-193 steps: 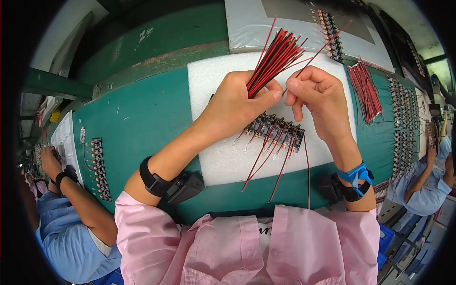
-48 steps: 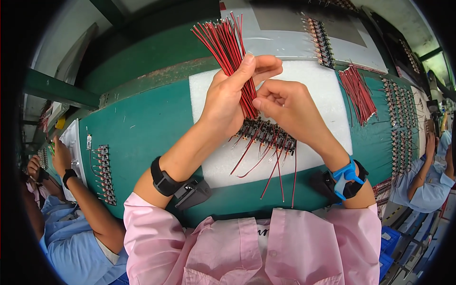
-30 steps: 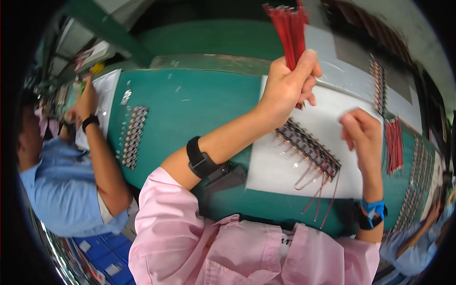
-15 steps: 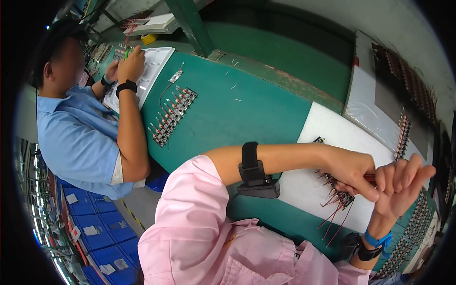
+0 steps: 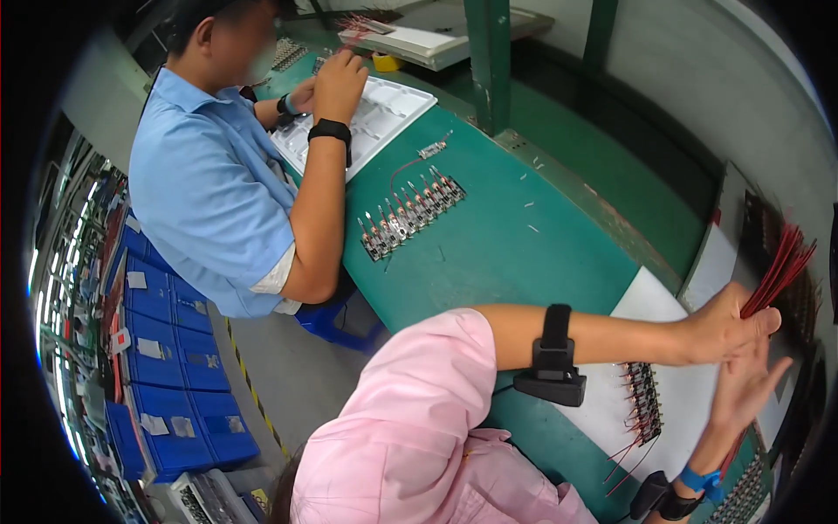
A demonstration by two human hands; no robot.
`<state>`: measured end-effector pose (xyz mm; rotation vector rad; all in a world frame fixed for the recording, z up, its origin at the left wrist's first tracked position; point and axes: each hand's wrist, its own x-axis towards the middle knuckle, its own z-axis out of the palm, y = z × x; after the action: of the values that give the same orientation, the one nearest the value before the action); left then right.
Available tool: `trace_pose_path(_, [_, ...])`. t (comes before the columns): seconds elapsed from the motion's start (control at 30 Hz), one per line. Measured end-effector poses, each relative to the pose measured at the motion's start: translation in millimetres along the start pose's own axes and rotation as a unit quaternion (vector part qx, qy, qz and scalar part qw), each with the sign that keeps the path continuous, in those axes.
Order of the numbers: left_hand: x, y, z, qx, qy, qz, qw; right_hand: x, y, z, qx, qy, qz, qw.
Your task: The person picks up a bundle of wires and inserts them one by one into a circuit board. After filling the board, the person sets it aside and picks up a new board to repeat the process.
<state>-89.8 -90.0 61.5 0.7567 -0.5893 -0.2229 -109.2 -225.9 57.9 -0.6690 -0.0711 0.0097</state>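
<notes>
A bundle of thin red wires point(image 5: 782, 266) is gripped in my left hand point(image 5: 723, 325), its ends fanning up past the thumb. My right hand point(image 5: 744, 389) is just below and touches the left one. Its fingers stretch upward and the thumb stands apart. More red wire shows beside the right wrist, partly hidden behind the arm. Under my left forearm a strip of small circuit boards point(image 5: 644, 403) with short red leads rests on a white foam sheet point(image 5: 587, 428). Longer red wires trail from its near end.
A co-worker in blue point(image 5: 214, 175) sits at left, hands over a white plastic tray point(image 5: 410, 94). Between us another circuit board row point(image 5: 410, 214) lies on the green table point(image 5: 515, 262). More boards point(image 5: 746, 489) lie lower right. Blue bins point(image 5: 179, 349) stand behind.
My view has swung left, shifting the scene rightward. My hands have risen and the wire bundle now sticks up from my left hand. My right fingers have straightened from a curl.
</notes>
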Motion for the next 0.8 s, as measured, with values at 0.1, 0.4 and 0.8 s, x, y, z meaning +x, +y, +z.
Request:
trace_pose_path(0.1, [16.0,-41.2,18.2,0.054,0.049,0.176,0.982,8.5,30.4,-23.8,0.012,-0.043,0.007,0.999])
trace_pose_path(0.4, [8.7,3.8,5.5,-0.012,0.098,-0.111,0.989,9.0,0.0,-15.2,-0.282,-0.019,-0.053,0.958])
trace_pose_path(0.8, [-8.0,-32.2,-6.4,-0.023,0.122,-0.106,0.987,-17.3,28.2,1.9,-0.494,-0.096,-0.094,0.859])
